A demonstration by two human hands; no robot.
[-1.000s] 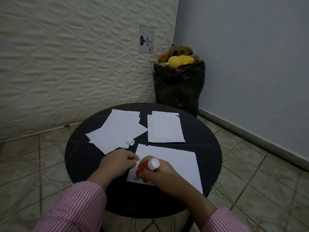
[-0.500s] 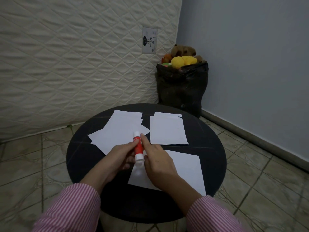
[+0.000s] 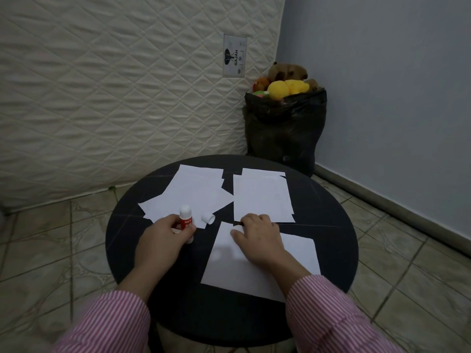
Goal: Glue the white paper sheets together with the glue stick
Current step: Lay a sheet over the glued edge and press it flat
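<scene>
Round black worktop [image 3: 331,240] with paper all over it. The left hand [image 3: 163,238] is wrapped around the glue stick [image 3: 185,222], holding it upright at about 9 o'clock on the worktop, with the rounded white end sticking up above the fingers and the red label showing just below it. Can't really tell whether the bottom of the stick is resting on the worktop or not. The cap [image 3: 208,217] is off and lies on its side just beside the stick, open end facing the camera, sitting on the corner of the left paper pile [image 3: 188,194].

That pile is a messy overlap of sheets at about 11 o'clock. At 1 o'clock there's another stack [image 3: 262,197], squared up a bit better, with one sheet peeking out along its far edge. The near sheet [image 3: 254,273] lies by itself from the centre toward 5 o'clock, slightly skewed.

The right hand [image 3: 257,238] isn't holding anything: it's palm down, fingers loosely curled, pressing on the far left corner of the near sheet, fingertips right at the gap between that sheet and the 1 o'clock stack. Both arms are in pink-and-white striped sleeves [image 3: 328,317].

Behind the worktop, a quilted mattress [image 3: 114,98] leans on the wall, and a black bag [image 3: 285,128] stuffed with plush toys sits in the corner on the tile floor.
</scene>
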